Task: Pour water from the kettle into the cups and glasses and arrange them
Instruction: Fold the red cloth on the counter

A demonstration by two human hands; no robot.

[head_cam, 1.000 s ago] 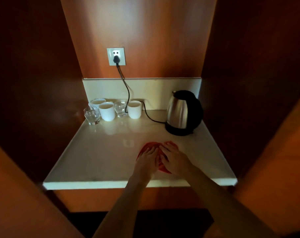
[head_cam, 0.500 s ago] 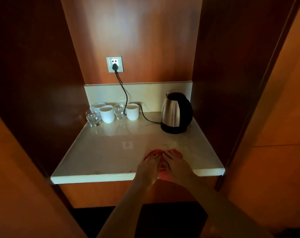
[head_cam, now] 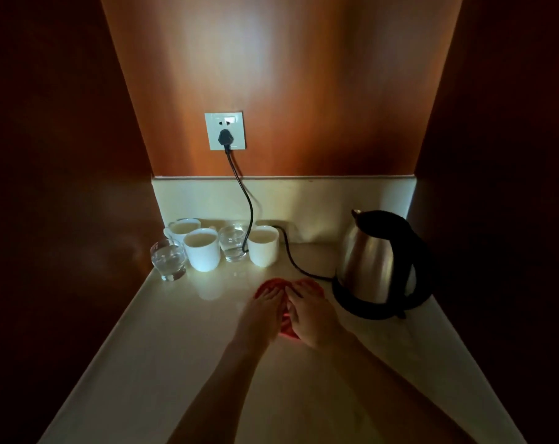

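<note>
Red cloth (head_cam: 273, 284) lies under both flat, spread hands, left hand (head_cam: 263, 310) beside right hand (head_cam: 311, 312).

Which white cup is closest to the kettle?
The white cup on the right, just past the black cord, is closest to the kettle; the other two sit farther left.

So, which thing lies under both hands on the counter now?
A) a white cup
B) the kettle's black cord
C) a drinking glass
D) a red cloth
D. The left hand and the right hand both press flat on a red cloth that lies on the counter, while the cups and glasses stand apart at the back left.
</note>
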